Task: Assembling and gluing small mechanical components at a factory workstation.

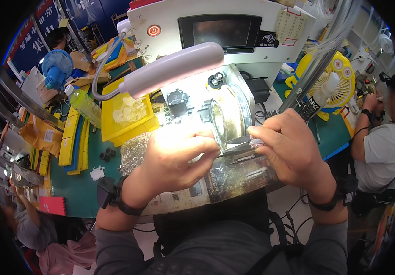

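Your grey shirt spans the near edge; beyond it, your left hand has its grip pinched closed, whether on anything you cannot tell, beside the upright round wheel of the white machine, above the worn table; your right hand curls at the wheel's lower right, its grip too hidden to read.

The machine at upper centre is white, its screen black, its button red, and the lamp below pinkish white. Mid-frame, the wheel shows silver and pale gold. The tray left of centre is yellow, the upper-left fan blue.
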Motion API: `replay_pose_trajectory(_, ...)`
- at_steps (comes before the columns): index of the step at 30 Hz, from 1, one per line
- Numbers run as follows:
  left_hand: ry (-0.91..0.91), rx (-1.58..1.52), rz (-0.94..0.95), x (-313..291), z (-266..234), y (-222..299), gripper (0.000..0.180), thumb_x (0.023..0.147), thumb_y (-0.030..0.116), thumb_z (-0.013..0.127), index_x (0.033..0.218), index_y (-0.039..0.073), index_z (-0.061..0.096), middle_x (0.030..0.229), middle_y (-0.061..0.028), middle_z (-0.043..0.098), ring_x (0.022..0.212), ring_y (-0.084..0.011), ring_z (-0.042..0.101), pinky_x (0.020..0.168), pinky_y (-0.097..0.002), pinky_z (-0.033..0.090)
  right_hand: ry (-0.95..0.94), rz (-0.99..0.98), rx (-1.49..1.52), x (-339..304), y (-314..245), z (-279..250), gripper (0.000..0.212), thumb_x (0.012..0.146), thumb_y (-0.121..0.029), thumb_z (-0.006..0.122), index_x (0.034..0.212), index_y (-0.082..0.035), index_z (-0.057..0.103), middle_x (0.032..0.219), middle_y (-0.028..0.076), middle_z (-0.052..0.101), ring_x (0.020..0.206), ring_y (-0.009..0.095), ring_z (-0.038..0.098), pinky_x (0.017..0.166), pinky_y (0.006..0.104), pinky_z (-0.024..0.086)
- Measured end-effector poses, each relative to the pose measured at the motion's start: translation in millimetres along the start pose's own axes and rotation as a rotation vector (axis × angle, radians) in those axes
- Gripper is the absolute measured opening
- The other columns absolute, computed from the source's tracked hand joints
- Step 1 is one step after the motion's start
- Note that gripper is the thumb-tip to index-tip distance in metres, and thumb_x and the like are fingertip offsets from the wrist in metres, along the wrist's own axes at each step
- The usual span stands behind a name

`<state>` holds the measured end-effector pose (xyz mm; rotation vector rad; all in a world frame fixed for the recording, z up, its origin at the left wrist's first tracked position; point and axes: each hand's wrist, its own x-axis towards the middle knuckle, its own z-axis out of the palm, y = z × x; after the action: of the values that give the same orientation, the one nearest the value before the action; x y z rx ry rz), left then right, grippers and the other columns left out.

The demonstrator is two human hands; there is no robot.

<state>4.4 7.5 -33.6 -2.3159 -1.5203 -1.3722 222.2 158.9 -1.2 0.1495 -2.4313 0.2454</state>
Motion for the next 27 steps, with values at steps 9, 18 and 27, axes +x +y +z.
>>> replay_pose_trajectory(9,-0.005,0.005,-0.006,1.6,0.1,-0.9,0.021,0.071,-0.009,0.073,0.087,0.003,0.067,0.079,-0.0091,0.067,0.068,-0.0252,0.066,0.063,-0.0328,0.052,0.014,0.036,0.067,-4.5,2.1,1.0,0.034,0.078,-0.001,0.074,0.11,0.002,0.066,0.09,0.013,0.062,0.077,0.031,0.057,0.07,0.0395,0.045)
replay_pose_trajectory(18,0.01,0.037,0.047,2.8,-2.3,4.8,0.02,0.07,-0.011,0.071,0.084,0.002,0.066,0.08,-0.0112,0.066,0.069,-0.0257,0.066,0.064,-0.0333,0.052,0.527,0.774,0.699,-95.3,30.3,-12.5,0.032,0.108,-0.024,0.051,0.105,0.004,0.064,0.072,0.001,0.056,0.059,0.004,0.044,0.054,0.0209,0.032)
replay_pose_trajectory(27,-0.014,0.026,-0.011,0.4,16.0,21.3,0.018,0.067,-0.006,0.072,0.08,0.005,0.065,0.078,-0.0083,0.066,0.065,-0.024,0.065,0.06,-0.0324,0.051,0.731,1.115,0.833,-165.5,71.6,-35.4,0.024,0.103,-0.019,0.056,0.114,0.001,0.065,0.073,-0.001,0.057,0.061,0.004,0.042,0.055,0.019,0.032)
